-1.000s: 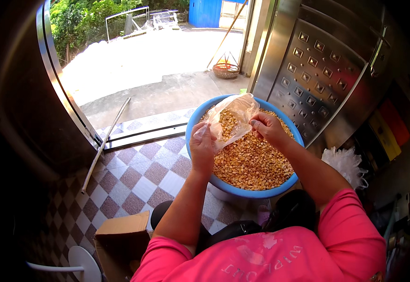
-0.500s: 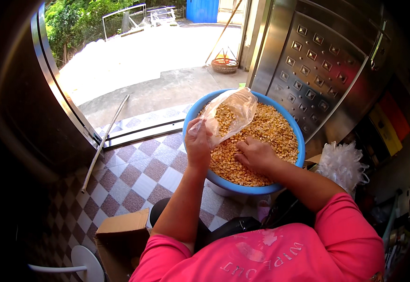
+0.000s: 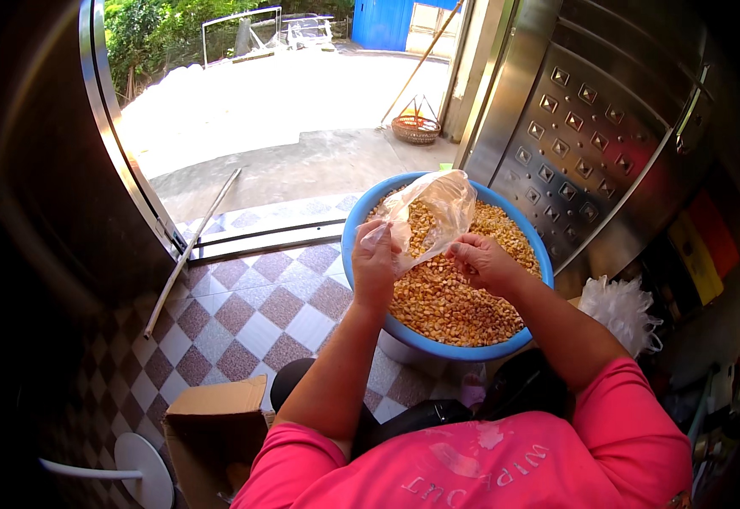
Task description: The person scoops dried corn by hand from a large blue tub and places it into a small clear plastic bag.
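A wide blue basin [image 3: 438, 343] full of yellow corn kernels [image 3: 450, 310] stands before me. Over the kernels hangs a clear plastic bag [image 3: 448, 193], its mouth toward me. My left hand [image 3: 374, 270] pinches the bag's left edge above the basin's left rim. At the bag's right edge, the thumb and fingers of my right hand [image 3: 490, 267] are closed on the thin film. Kernels show through and below the bag; whether any lie inside it I cannot tell.
A bunch of clear plastic bags [image 3: 620, 314] lies right of the basin. Nearby are a metal door [image 3: 569, 144], an opened cardboard box [image 3: 209, 424], a white round-based stand [image 3: 145, 471] and a pole [image 3: 192, 250] across the doorway. Outside sits a wicker basket [image 3: 416, 129].
My right hand has risen from the kernels to the bag's right edge and closed there. My left hand still holds the bag. The whole view has shifted slightly.
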The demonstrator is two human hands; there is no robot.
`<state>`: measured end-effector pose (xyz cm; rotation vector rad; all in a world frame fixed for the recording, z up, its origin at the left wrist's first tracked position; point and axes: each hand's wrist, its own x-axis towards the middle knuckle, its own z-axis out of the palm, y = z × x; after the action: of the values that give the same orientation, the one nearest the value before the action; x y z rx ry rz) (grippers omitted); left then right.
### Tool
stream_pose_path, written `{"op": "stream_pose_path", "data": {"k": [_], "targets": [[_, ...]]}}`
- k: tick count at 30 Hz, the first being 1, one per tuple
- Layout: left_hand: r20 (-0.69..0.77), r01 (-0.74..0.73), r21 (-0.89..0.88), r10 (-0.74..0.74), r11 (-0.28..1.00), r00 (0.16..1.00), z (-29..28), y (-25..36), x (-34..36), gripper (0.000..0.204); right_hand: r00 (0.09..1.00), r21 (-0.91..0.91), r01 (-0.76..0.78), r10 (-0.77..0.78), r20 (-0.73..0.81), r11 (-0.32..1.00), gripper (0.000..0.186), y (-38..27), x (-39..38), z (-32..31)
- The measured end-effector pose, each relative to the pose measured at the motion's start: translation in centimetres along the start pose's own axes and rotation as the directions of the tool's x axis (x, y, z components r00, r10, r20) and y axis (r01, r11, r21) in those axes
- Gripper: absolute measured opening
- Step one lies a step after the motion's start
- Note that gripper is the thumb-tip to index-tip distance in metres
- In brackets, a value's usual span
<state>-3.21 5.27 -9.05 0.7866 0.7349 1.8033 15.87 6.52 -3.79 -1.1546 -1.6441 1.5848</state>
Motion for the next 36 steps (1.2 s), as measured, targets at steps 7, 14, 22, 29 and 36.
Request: {"op": "stream_pose_path", "data": {"k": [7, 14, 22, 29, 36], "targets": [[0.066, -0.053, 0.124, 0.045, 0.991, 0.997, 0.2, -0.4, -0.4, 0.015, 0.969, 0.732, -0.232, 0.216, 0.118, 0.641, 0.019, -1.7, 6.3, -1.7], [0.063, -0.035, 0.083, 0.030, 0.996, 0.998, -0.2, -0.1, -0.4, 0.015, 0.944, 0.726, -0.033, 0.261, -0.203, 0.687, 0.025, -3.0, 9.4, 2.8], [0.062, -0.045, 0.041, 0.043, 0.998, 0.997, 0.0, -0.3, -0.3, 0.015, 0.996, 0.694, -0.045, 0.084, -0.022, 0.719, 0.041, -2.0, 10.9, 1.6], [0.050, -0.021, 0.054, 0.019, 0.998, 0.999, -0.2, -0.1, -0.6, 0.016, 0.996, 0.322, 0.080, -0.061, -0.070, 0.943, 0.047, -3.3, 8.1, 0.9], [0.047, -0.029, 0.071, 0.026, 0.997, 0.999, 0.1, 0.2, -0.6, 0.013, 0.967, -0.084, 0.236, -0.242, -0.078, 0.968, 0.020, -1.9, 4.0, -1.4]]}}
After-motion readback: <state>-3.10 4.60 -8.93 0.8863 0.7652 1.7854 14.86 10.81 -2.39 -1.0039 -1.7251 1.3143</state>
